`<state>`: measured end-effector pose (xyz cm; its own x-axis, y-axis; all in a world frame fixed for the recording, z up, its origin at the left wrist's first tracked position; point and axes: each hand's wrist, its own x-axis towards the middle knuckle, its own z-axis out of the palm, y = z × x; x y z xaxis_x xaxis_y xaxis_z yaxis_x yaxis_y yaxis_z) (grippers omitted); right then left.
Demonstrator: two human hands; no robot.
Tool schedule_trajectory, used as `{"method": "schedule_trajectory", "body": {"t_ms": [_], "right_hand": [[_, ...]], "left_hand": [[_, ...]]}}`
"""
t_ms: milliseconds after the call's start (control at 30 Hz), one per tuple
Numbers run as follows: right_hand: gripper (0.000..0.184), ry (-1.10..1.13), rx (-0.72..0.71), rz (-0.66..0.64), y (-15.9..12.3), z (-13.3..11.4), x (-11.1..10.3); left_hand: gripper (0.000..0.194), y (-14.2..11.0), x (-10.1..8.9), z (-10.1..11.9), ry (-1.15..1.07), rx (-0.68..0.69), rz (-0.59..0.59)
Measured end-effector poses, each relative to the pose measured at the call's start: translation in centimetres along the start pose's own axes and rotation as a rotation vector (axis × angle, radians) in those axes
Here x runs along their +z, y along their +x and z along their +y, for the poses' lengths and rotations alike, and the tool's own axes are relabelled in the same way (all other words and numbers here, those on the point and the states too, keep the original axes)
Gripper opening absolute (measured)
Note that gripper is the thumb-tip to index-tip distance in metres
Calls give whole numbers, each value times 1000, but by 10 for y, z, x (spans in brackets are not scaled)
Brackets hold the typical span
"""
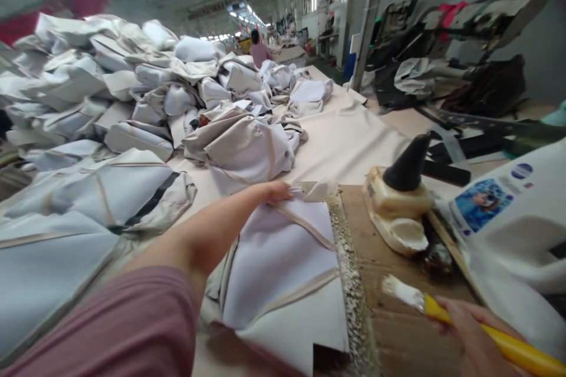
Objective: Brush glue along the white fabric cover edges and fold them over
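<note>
The open, flattened left hand is laid on the upper edge of a pale grey fabric panel with beige seams. A yellow-handled brush with white-coated bristles is gripped firmly by the right hand, its long axis pointing up-left toward the panel, over brown cardboard.

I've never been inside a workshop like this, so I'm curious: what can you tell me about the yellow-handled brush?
The yellow-handled brush has a long, glossy handle, possibly painted wood or plastic, and a flat tuft of bristles clogged with thick white paste. The person's right hand grips the handle near its lower end, with the bristles pointing up and left over a brown cardboard sheet. The brush lies at a slant, and the handle runs out of view at the lower right. Whether the bristles touch the cardboard cannot be told.
</note>
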<state>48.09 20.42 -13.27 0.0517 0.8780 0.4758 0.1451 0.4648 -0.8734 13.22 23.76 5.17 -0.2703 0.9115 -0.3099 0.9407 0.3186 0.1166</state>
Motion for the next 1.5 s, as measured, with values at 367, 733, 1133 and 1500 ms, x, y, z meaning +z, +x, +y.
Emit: {"method": "schedule_trajectory", "body": {"t_ms": [367, 733, 1133, 1500], "right_hand": [[34, -132, -18, -269, 107, -26, 185], [27, -307, 26, -312, 100, -35, 172], [28, -315, -23, -398, 70, -42, 146], [26, -300, -262, -417, 48, -26, 124]], "left_hand": [[33, 53, 33, -16, 212, 2, 72], [32, 66, 39, -22, 141, 26, 45], [30, 47, 34, -18, 117, 61, 160], [26, -28, 128, -6, 278, 628, 334]]}}
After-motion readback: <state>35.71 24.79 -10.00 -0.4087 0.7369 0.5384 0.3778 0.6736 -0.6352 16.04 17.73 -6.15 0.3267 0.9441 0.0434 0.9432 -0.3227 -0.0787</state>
